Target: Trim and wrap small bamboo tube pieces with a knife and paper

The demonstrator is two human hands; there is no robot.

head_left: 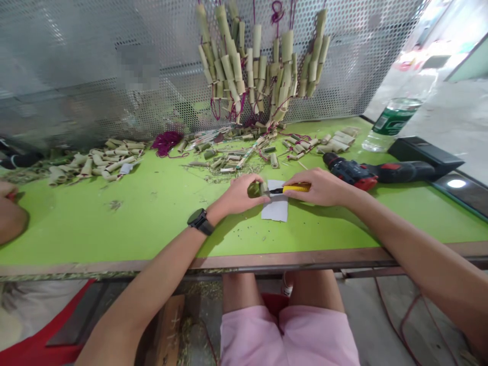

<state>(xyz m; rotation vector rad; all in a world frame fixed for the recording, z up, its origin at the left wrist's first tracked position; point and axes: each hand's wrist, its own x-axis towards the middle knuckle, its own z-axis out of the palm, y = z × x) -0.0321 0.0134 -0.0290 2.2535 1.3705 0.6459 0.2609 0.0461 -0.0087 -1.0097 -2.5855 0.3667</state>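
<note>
My left hand (244, 194) is closed around a short piece of bamboo (264, 188), thumb and fingers curled about its sides. In my right hand (314, 187) is a yellow utility knife (296, 188), gripped by its handle. Its dark blade end points left and meets the bamboo's edge; whether it cuts in is too small to tell. Beneath both hands a small white sheet of paper (275, 211) lies on the green tabletop (152, 218). Dark crumbs are scattered just in front of the paper.
Cut bamboo pieces (102, 161) lie heaped at the back left, near purple string (166, 143). Strung bamboo (229, 61) hangs on a perforated metal panel (160, 91). A cordless drill (354, 172), water bottle (392, 122) and phone (463, 190) are right. Another person's hand (11, 213) shows at far left.
</note>
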